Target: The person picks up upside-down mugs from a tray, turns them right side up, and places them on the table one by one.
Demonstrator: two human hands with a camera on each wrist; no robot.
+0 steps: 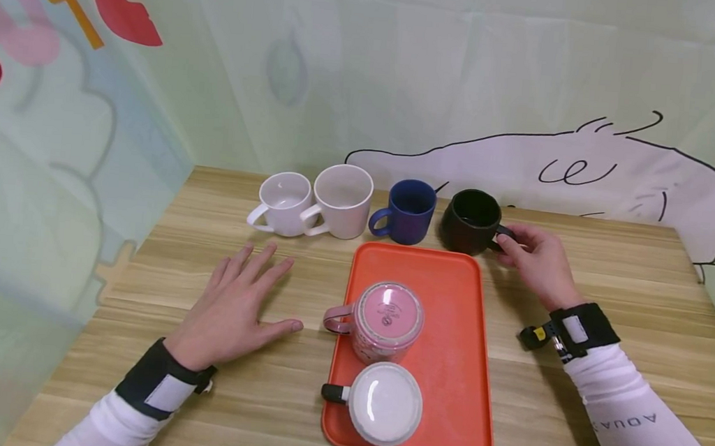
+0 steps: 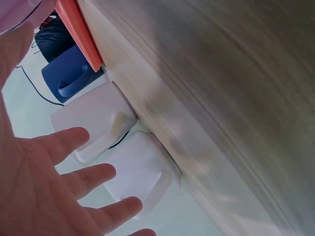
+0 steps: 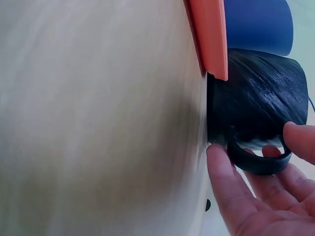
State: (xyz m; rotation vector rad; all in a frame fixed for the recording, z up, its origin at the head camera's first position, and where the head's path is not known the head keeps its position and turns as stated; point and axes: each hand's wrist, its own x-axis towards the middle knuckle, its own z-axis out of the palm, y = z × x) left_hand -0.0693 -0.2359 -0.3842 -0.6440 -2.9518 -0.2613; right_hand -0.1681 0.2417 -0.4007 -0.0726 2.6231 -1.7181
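My right hand (image 1: 537,260) is at the handle of a black mug (image 1: 471,225), which stands upright at the back of the table. In the right wrist view, thumb and fingers close around the mug's dark handle (image 3: 258,164). Flat over the wood at left lies my left hand (image 1: 234,308), fingers spread, holding nothing. Nearest to its fingertips stand a low white mug (image 1: 286,207) and a taller white mug (image 1: 346,204). A blue mug (image 1: 411,213) is between the taller white one and the black one, its handle pointing left.
An orange-red tray (image 1: 447,370) lies in front of the row of mugs. On it, upside down, are a pink mug (image 1: 388,320) and a white mug with a black handle (image 1: 385,404); both handles reach over its left edge. A printed cloth (image 1: 458,70) hangs behind the table.
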